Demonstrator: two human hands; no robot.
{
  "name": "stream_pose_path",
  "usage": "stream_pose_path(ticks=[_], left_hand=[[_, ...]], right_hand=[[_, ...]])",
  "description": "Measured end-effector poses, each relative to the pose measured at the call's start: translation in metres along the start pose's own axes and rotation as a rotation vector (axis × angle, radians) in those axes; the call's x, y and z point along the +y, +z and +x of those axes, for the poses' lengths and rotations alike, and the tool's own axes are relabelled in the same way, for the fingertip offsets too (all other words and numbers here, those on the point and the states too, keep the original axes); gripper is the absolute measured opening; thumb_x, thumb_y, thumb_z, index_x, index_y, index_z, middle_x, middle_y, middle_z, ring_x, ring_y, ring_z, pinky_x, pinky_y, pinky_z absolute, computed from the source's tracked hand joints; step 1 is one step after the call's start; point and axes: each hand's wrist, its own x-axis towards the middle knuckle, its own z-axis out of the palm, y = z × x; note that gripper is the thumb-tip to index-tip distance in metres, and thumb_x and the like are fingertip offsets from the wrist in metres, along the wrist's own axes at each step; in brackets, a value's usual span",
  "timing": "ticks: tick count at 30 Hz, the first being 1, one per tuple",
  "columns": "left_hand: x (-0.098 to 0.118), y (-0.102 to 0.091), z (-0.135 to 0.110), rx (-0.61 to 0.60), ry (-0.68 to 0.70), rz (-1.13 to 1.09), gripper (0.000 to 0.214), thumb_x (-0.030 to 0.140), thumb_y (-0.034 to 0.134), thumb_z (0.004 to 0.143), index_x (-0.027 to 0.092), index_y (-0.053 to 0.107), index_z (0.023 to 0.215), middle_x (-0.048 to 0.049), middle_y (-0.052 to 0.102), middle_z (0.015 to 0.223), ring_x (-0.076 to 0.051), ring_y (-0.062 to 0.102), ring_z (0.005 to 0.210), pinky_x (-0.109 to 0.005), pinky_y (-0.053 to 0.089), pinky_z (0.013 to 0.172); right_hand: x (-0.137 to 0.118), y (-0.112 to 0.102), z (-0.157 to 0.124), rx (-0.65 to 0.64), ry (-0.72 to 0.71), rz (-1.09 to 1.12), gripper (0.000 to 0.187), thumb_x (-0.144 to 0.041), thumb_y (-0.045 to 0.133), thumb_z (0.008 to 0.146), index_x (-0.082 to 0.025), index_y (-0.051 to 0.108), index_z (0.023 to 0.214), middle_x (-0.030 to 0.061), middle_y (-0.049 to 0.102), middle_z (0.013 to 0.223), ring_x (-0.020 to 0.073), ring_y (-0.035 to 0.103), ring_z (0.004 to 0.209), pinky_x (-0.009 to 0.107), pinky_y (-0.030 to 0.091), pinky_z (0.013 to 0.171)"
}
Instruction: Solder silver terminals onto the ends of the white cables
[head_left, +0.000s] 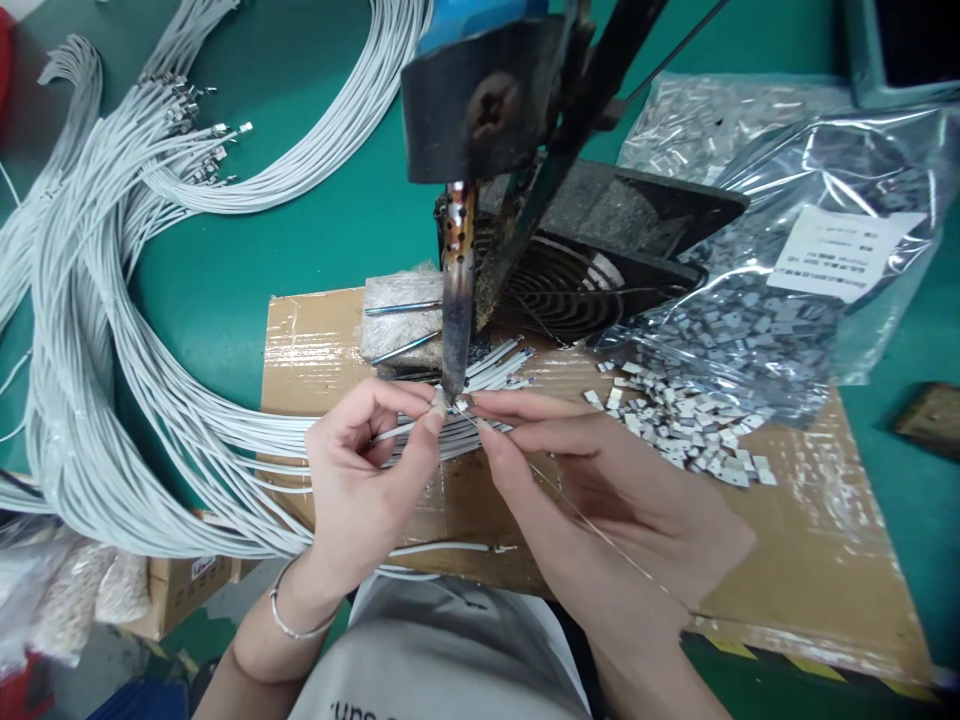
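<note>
My left hand (371, 480) is closed in a pinch on a white cable (386, 434), its fingertips just left of the tip of an upright soldering iron (456, 340). From the right, my right hand (600, 500) pinches a thin solder wire (615, 545), which trails back over the palm toward the wrist. Both sets of fingertips nearly meet under the iron's tip. Whatever small part sits between them is mostly hidden. Behind the fingers, a bundle of white cables (262, 435) lies across the cardboard (810, 540), stripped ends pointing right.
A pile of small white connectors (697, 430) spills from a labelled plastic bag (892, 300) at right. A black fan (577, 290) stands behind the iron. Thin metal rods rest on a wrapped block (397, 330). More cable bundles (75, 300) fill the left side.
</note>
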Motion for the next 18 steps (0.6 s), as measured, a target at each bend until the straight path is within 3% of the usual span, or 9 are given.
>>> stream_pose_path(ticks=[6, 18], left_hand=[[-0.0018, 0.0019, 0.0013, 0.010, -0.011, -0.001, 0.014, 0.010, 0.080, 0.084, 0.020, 0.075, 0.076, -0.0021, 0.083, 0.088, -0.008, 0.056, 0.060, -0.019, 0.030, 0.045], [0.0013, 0.0016, 0.0009, 0.014, -0.015, 0.002, 0.013, 0.013, 0.081, 0.084, 0.019, 0.075, 0.074, -0.0027, 0.082, 0.086, -0.007, 0.042, 0.052, -0.022, 0.027, 0.045]], right_hand=[[0.0000, 0.0005, -0.0005, -0.002, -0.011, 0.000, 0.026, -0.001, 0.078, 0.088, -0.026, 0.075, 0.091, -0.0014, 0.086, 0.105, 0.0152, 0.083, 0.090, 0.027, 0.067, 0.086], [-0.0007, 0.0019, -0.0008, 0.009, 0.015, 0.009, 0.024, -0.003, 0.078, 0.089, -0.027, 0.077, 0.091, -0.0009, 0.087, 0.106, 0.0171, 0.083, 0.091, 0.031, 0.067, 0.086]])
